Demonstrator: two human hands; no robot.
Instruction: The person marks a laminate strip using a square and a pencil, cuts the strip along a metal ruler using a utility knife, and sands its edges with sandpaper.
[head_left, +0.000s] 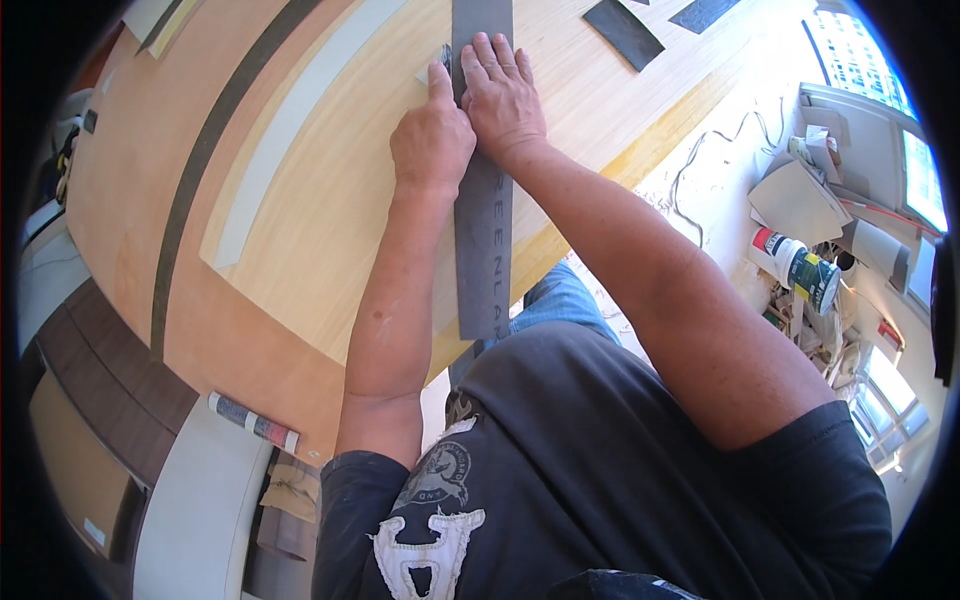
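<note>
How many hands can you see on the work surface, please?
2: the left hand at the left edge of the grey strip, and the right hand laid flat on that strip. No others show.

T-shirt (620, 460): dark charcoal cloth, creased across the front
Sleeves (825, 465): short, in the same dark cloth, ending above the elbows
Chest emblem (440, 474): round, pale grey, an animal figure ringed by lettering
Appliqué (425, 553): large, white, letter-shaped, frayed edges
Trousers (568, 298): blue denim
Left hand (433, 145), right hand (505, 105): bare
</note>
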